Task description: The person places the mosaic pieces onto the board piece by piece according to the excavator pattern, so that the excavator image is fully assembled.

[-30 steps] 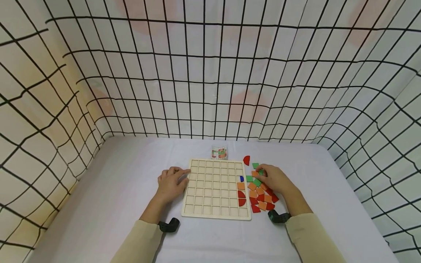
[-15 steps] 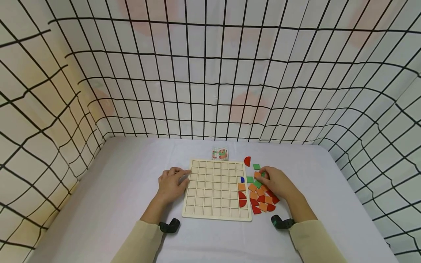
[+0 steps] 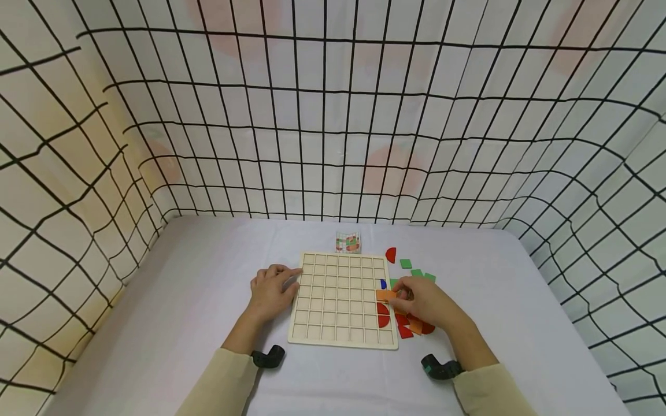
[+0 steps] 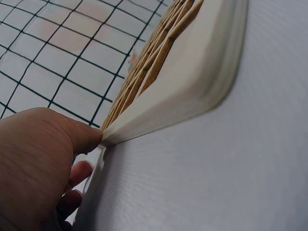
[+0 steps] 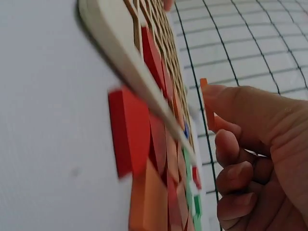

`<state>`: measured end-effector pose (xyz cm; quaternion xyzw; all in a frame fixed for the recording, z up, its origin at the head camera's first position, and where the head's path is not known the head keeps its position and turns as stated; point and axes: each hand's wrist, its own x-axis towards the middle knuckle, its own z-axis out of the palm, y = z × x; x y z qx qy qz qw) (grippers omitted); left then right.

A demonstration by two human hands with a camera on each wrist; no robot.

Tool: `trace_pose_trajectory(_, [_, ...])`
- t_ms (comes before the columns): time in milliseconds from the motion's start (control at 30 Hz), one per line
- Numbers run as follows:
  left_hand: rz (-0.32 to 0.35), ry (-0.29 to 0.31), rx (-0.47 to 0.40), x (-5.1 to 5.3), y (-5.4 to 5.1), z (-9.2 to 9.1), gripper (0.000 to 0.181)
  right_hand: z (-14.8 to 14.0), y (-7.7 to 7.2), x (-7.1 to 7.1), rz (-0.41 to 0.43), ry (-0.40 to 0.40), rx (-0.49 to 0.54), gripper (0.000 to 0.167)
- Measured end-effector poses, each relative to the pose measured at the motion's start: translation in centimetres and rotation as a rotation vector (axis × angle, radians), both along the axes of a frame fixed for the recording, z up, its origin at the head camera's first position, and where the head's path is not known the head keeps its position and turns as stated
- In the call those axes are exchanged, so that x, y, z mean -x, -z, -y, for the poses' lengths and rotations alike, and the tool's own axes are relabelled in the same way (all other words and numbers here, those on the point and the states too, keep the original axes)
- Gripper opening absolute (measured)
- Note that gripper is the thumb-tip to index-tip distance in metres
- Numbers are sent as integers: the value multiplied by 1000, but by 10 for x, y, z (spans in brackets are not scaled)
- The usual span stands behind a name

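With twelve at the board's far edge, I see the right hand (image 3: pixel 429 300) at three o'clock, pinching an orange tile (image 5: pixel 208 111) between thumb and finger, raised by the rim. At nine o'clock the left hand (image 3: pixel 272 293) touches the gridded board (image 3: pixel 329 304), its fingers loose, gripping nothing. Inside the grid, a blue piece (image 3: pixel 383 284) sits between two and three, with red pieces (image 3: pixel 383 316) between three and four. On the table (image 3: pixel 208 277), green tiles (image 3: pixel 417 273) lie at two, and a red half-disc (image 3: pixel 391 255) lies between one and two.
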<state>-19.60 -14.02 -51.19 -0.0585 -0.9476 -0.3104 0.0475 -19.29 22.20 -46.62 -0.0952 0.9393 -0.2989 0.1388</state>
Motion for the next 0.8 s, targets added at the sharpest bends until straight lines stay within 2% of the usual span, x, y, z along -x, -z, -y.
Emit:
trace_pose_trajectory(133, [-8,1,-2,0,1,0,37,11,-2,-9,22,-54,13,20])
trace_pose_trajectory(233, [-7,-1,-1,0,0,0,37,18,-2,-15,19,-137,13,19])
trace_pose_trajectory(433, [16,1,2,-1,-3,0,37,30,2,-20,-70,-273,-43,17])
trace_pose_trajectory(533, [17,3,2,-1,-3,0,38,33,4,-20,-82,-297,-43,14])
trace_pose_trajectory(800, [18,3,-3,-1,-3,0,38,35,7,-21,-82,-286,-57,17])
